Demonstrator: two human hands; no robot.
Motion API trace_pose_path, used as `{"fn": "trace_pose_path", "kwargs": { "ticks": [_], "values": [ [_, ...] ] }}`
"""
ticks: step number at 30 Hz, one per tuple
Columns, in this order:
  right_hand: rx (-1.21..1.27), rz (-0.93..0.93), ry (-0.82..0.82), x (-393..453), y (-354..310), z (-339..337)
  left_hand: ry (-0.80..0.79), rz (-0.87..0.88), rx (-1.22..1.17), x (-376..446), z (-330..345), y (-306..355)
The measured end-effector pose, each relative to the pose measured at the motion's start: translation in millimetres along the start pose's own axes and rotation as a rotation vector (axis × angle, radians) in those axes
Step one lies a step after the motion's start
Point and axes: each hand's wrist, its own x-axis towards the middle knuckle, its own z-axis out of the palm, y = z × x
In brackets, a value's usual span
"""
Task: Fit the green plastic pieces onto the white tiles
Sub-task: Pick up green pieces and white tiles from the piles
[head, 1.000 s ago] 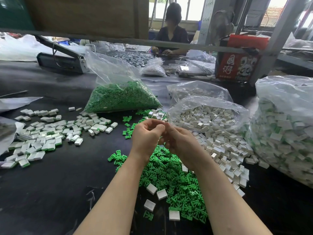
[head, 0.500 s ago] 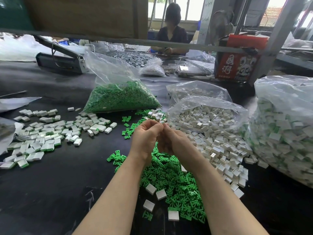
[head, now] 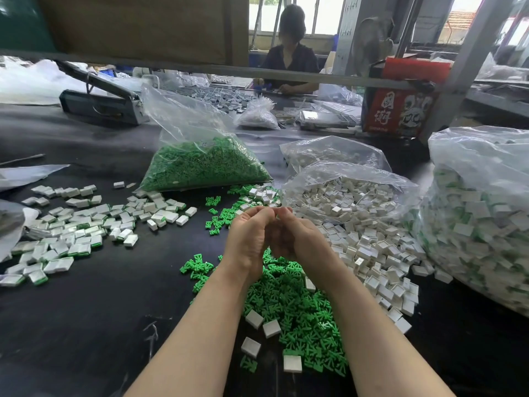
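A: What is closest to us?

B: Two bare arms reach out over a black worktop (head: 71, 325). Under them lies a heap of green pieces (head: 289, 308) with a few white tiles (head: 270, 328) on top.

A: And the hands?

B: The left hand (head: 249, 239) and the right hand (head: 297, 239) are held up together over the heap, fingertips touching. Each grip is curled in tight around something small between them, with just a bit of white showing at the tips. I cannot tell what it is.

A: What is on the sides?

B: On the left, finished tiles (head: 83, 227) with green edges are spread out. On the right, loose white tiles spill from an open clear bag (head: 352, 196). A bigger bag (head: 481, 207) of white and green bits sits beside it.

A: And further back?

B: A clear bag full of green pieces (head: 200, 164), then a red box (head: 400, 104). Far away a person (head: 290, 55) sits at another table
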Motion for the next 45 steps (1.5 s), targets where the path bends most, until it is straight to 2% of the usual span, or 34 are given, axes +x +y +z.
{"fn": "trace_pose_path", "kwargs": {
  "ticks": [23, 39, 45],
  "values": [
    [0.083, 0.041, -0.084, 5.3, 6.6, -2.6, 0.005, -0.003, -0.052, -2.8, 2.9, 3.4],
    [0.077, -0.005, 0.026, 5.4, 6.1, 1.3, -0.007, 0.027, -0.155, -2.4, 5.0, 2.1],
    [0.048, 0.009, 0.074, 4.3, 4.5, 5.1, -0.042, 0.006, -0.115, -1.9, 1.8, 1.3]
  ]
}}
